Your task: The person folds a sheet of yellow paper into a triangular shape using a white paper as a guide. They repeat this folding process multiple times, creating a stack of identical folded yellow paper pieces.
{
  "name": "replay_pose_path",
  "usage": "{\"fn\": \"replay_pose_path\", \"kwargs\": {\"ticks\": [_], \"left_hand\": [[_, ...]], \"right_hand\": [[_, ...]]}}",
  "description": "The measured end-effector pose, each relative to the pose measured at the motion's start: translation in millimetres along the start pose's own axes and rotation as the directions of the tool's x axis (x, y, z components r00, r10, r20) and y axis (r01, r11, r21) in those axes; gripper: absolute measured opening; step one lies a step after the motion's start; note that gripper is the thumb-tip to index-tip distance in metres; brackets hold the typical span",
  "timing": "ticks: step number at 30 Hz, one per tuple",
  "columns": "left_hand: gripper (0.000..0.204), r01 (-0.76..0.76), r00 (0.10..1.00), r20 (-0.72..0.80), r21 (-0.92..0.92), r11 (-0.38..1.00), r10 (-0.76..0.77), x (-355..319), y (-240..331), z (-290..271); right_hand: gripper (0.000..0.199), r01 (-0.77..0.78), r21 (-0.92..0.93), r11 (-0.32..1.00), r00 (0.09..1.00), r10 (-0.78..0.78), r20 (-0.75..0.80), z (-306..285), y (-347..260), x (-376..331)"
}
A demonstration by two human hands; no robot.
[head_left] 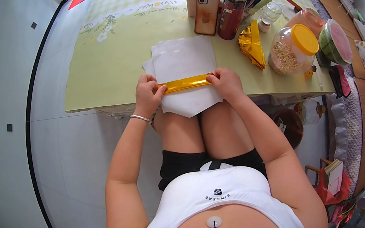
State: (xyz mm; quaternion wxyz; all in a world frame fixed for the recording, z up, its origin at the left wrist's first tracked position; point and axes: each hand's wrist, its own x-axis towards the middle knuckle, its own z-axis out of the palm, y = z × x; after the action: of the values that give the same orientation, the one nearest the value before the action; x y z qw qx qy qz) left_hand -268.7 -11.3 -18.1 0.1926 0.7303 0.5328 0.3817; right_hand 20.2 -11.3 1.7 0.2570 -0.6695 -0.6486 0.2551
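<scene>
Between my two hands stretches a shiny gold foil strip (pixel 185 83), lying crosswise over white paper sheets (pixel 184 58) at the table's near edge. My left hand (pixel 146 95) pinches the strip's left end, with thumb and fingers closed. The right end is gripped the same way by my right hand (pixel 228 82). Part of the paper hangs past the edge above my thighs, ending in a blunt point. More crumpled gold foil (pixel 252 47) lies on the table to the right of the paper.
The table (pixel 108 68) has a pale green cover. Behind the foil stand a phone (pixel 207 13) and a dark red thermos (pixel 231 12). At right are a yellow-lidded jar (pixel 289 49), a pink container (pixel 306 20) and a covered cut watermelon (pixel 335 43). A dark red bin (pixel 289 127) sits below.
</scene>
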Motion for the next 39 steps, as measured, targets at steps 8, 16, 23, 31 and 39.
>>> {"fn": "replay_pose_path", "kwargs": {"ticks": [8,16,23,31,39], "left_hand": [[0.033,0.001,0.999,0.046,-0.012,1.000,0.000,-4.0,9.4,-7.2],[0.020,0.119,0.989,0.100,-0.120,0.986,-0.107,-4.1,3.5,-6.8],[0.023,0.028,0.997,0.071,-0.053,0.998,-0.024,-4.0,4.8,-7.1],[0.031,0.158,0.971,0.173,0.058,0.986,-0.166,-0.8,17.4,-11.0],[0.054,-0.701,0.708,0.563,0.487,0.521,0.426,11.0,36.7,-5.2]], "right_hand": [[0.030,0.031,0.007,0.999,0.999,-0.031,-0.028,3.2,5.0,1.5],[0.031,0.012,0.002,1.000,1.000,-0.012,-0.029,0.5,2.4,1.7],[0.031,-0.022,0.095,0.995,1.000,0.023,-0.009,-2.5,3.1,4.7],[0.031,-0.027,0.088,0.996,1.000,0.026,0.013,-3.0,5.2,6.6],[0.028,-0.021,-0.214,0.977,1.000,0.019,-0.013,-6.7,-11.5,-2.2]]}}
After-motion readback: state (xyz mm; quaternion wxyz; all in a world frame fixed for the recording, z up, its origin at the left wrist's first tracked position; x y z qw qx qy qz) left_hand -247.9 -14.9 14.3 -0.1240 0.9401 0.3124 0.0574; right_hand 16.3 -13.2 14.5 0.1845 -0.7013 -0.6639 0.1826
